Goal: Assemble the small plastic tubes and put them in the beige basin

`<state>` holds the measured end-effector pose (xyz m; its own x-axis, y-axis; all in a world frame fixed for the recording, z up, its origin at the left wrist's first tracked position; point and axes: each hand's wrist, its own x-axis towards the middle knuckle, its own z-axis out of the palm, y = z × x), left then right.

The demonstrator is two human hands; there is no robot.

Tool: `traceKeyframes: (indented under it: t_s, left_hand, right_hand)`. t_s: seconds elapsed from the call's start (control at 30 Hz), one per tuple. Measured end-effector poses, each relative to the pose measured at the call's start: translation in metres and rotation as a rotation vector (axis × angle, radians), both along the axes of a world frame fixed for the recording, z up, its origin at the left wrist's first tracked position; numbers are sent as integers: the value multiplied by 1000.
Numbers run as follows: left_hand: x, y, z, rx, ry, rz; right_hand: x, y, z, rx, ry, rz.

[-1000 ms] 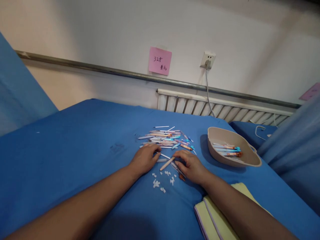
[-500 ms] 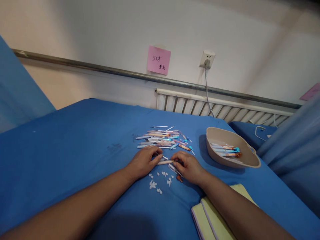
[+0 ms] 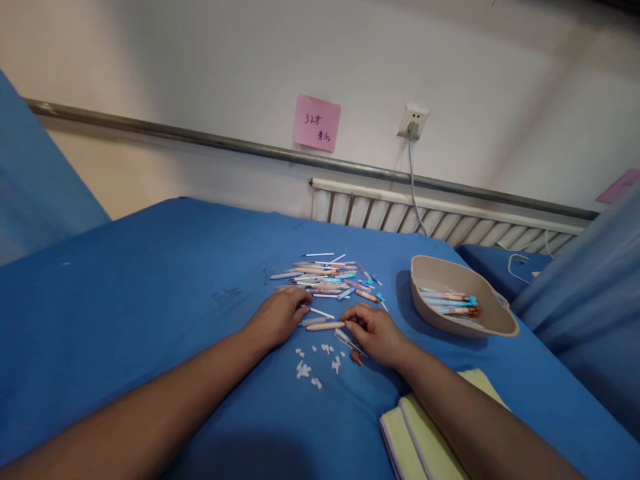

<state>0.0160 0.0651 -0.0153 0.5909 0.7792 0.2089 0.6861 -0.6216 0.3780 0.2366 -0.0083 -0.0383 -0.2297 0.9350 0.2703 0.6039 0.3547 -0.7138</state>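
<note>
My right hand (image 3: 375,331) pinches the right end of a pale orange pen barrel (image 3: 325,326). My left hand (image 3: 281,316) has its fingers curled together at the left end of a white pen refill (image 3: 321,313); its fingertips are partly hidden. A grey-blue pen barrel (image 3: 313,321) lies between the hands, just behind the orange one. Beneath my right fingers is a clear pen part (image 3: 347,339), with a brown pen topper (image 3: 356,358) close by. Small white plugs (image 3: 303,370) are scattered nearer me. Behind the hands spreads a pile of pen parts (image 3: 320,272).
A beige basket (image 3: 493,319) with several assembled pens (image 3: 450,301) stands at the right. A folded yellow-green cloth (image 3: 415,433) lies under my right forearm. The blue-covered table (image 3: 150,287) reaches back to a radiator (image 3: 370,208) and wall.
My left hand has let go of the orange barrel's left end and moved left to the white refill's end. My right hand keeps its pinch on the barrel.
</note>
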Motion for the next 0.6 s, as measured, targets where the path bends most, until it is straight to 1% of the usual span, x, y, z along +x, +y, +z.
traceKeyframes:
  t_s: [0.13,0.27,0.5,0.6]
  left_hand:
    - [1,-2,1,3,16,16]
    - [3,-4,4,14,27,-7]
    - [1,-2,12,75,106,-44]
    - [0,-1,14,93,132,-25]
  right_hand:
    - [0,0,0,2,-2,-2]
    - [0,0,0,5,-6,-10]
    - [0,-1,1,4,19,-5]
    - [1,-1,0,10,13,-5]
